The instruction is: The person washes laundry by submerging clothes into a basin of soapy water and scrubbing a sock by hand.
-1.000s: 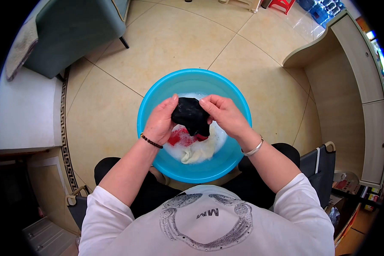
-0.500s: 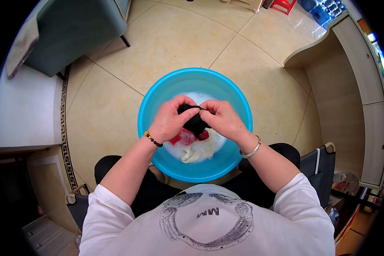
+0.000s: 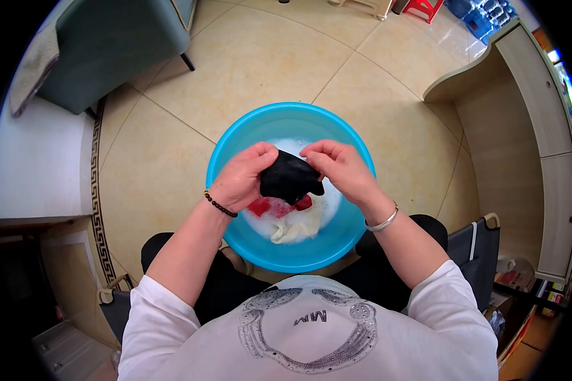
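A small piece of black cloth (image 3: 290,178), perhaps a sock, is spread between my hands above a blue basin (image 3: 292,261). My left hand (image 3: 245,174) is closed on its left side, thumb on top. At its upper right edge my right hand (image 3: 338,168) has thumb and fingers pinched on the fabric. Foamy water (image 3: 327,206) fills the bottom of the basin. In it, below the black piece, lie red cloth (image 3: 260,206) and off-white cloth (image 3: 297,228), both partly in suds.
The basin stands on a tiled floor (image 3: 254,57) between my knees. A grey-green armchair (image 3: 114,51) is at the upper left, a wooden cabinet (image 3: 508,127) at the right. A red stool (image 3: 424,9) and blue water bottles (image 3: 480,19) stand at the back.
My hands have moved apart, and the black cloth, bunched between them before, is now stretched out wider. My right hand has shifted slightly to the right.
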### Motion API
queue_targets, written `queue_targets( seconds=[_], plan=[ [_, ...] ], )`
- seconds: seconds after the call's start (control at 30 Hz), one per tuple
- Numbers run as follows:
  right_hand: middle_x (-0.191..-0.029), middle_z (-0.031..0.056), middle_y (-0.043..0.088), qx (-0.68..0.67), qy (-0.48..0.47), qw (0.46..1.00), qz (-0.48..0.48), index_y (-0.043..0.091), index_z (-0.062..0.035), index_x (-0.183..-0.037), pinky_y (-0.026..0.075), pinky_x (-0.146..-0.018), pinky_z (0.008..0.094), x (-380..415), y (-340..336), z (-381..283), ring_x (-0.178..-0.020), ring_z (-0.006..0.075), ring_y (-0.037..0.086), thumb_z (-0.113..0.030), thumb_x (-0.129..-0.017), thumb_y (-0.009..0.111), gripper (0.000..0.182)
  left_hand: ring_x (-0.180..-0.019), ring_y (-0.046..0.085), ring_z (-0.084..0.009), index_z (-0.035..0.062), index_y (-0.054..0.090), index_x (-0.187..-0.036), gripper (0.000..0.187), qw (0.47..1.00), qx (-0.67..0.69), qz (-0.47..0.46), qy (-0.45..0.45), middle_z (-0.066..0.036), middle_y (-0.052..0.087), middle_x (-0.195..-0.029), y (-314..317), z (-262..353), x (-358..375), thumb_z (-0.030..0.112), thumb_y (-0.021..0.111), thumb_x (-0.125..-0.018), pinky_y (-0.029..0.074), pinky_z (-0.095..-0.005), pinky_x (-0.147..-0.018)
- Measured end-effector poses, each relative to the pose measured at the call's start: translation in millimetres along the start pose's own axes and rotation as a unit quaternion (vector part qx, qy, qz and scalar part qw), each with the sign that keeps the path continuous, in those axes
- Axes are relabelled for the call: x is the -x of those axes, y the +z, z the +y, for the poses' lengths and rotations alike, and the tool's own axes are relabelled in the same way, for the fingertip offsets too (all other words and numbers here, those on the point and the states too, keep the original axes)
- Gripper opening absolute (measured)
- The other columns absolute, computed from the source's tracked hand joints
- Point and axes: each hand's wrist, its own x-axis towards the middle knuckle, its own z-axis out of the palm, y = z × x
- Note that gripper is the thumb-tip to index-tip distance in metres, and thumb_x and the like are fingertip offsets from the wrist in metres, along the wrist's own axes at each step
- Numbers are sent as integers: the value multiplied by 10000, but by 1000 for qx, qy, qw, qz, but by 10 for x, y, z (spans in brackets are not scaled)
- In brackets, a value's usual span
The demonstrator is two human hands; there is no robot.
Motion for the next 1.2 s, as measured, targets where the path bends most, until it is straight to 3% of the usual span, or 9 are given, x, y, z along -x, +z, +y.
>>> queue_targets(
  seconds=[0.1, 0.33, 0.43, 0.63, 0.93, 1.0, 1.03, 1.1, 1.2],
  plan=[
    [-796, 23, 625, 18, -8, 997, -74, 629, 7, -935, 457, -609, 219, 27, 38, 1, -698, 68, 554, -162, -865, 587, 188, -865, 573, -123, 34, 513, -1021, 216, 1000, 11, 9, -11, -50, 574, -959, -9, -5, -11, 237, 506, -946, 490, -275, -773],
    [-787, 34, 623, 27, -24, 999, -39, 624, 18, -909, 475, -629, 241, 31, 56, -7, -713, 79, 561, -165, -883, 579, 190, -838, 603, -133, 29, 540, -1003, 227, 998, 39, 7, -48, -61, 599, -963, 117, 60, 23, 244, 541, -928, 513, -275, -724],
    [-776, 37, 620, 61, -35, 997, -30, 619, 22, -902, 481, -644, 249, 44, 72, -24, -711, 86, 563, -162, -890, 565, 192, -833, 611, -118, 42, 581, -997, 199, 997, -64, 14, -35, -41, 619, -938, 113, 20, 24, 224, 561, -918, 509, -260, -745],
    [-761, 34, 611, 90, -52, 994, -23, 614, 23, -897, 472, -641, 252, 31, 60, -13, -702, 85, 549, -188, -900, 558, 218, -804, 623, -133, 19, 574, -999, 225, 999, 6, 51, 1, -70, 631, -915, 77, -19, -2, 229, 556, -920, 524, -277, -712],
    [-736, 55, 597, 117, -43, 992, 5, 611, 7, -893, 462, -642, 287, 9, 67, 51, -687, 122, 549, -174, -896, 558, 188, -834, 615, -128, 14, 566, -962, 246, 1000, 24, 3, 6, -70, 629, -918, 87, -26, 2, 251, 497, -953, 514, -277, -761],
    [-751, 96, 606, 147, -162, 972, 88, 620, -14, -871, 467, -644, 315, 7, 128, 112, -708, 200, 582, -133, -854, 595, 123, -838, 607, -117, 20, 563, -963, 237, 1000, 21, 10, 19, -62, 627, -926, 76, -43, 4, 250, 511, -948, 504, -265, -760],
    [-751, 96, 606, 147, -162, 972, 88, 620, -14, -871, 467, -644, 315, 18, 142, 99, -708, 200, 582, -133, -854, 595, 123, -838, 607, -117, 20, 563, -963, 237, 1000, 21, 10, 19, -62, 627, -926, 80, -49, 4, 250, 511, -948, 504, -265, -760],
    [-778, 116, 610, 239, -278, 920, 137, 627, -34, -839, 467, -638, 347, 52, 169, 35, -738, 268, 587, -94, -797, 631, 73, -789, 583, -88, 32, 570, -951, 218, 999, 13, 24, 33, -31, 621, -896, 95, -65, 0, 246, 528, -941, 484, -235, -707],
    [-758, 95, 608, 272, -315, 901, 125, 627, -42, -805, 462, -621, 365, 96, 225, -4, -716, 271, 581, -74, -757, 651, 62, -712, 538, -59, 45, 579, -921, 210, 997, -34, 43, 47, 5, 601, -831, 94, -102, -15, 250, 538, -938, 449, -212, -637]
  ],
)
